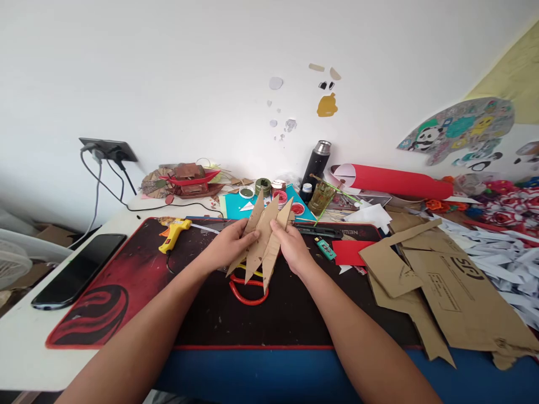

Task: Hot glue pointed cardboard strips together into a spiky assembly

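Observation:
Between both hands I hold several long cardboard pieces (261,238) with pointed ends, fanned out above the dark desk mat. My left hand (229,244) grips them at the left edge, its thumb lying across the front. My right hand (291,241) pinches the rightmost piece, thumb on top. The fingers behind the cardboard are hidden. Below the pieces a red-handled tool (250,302), probably scissors, lies on the mat, mostly covered. To the left sits a yellow glue gun (174,235). A black utility knife (319,231) rests beyond my right hand.
Cut cardboard sheets (455,297) and a red paper piece (351,252) lie at the right. Paint jars (263,187), a black thermos (315,161) and a glass with brushes (322,196) stand along the back. A phone (80,272) lies at the left.

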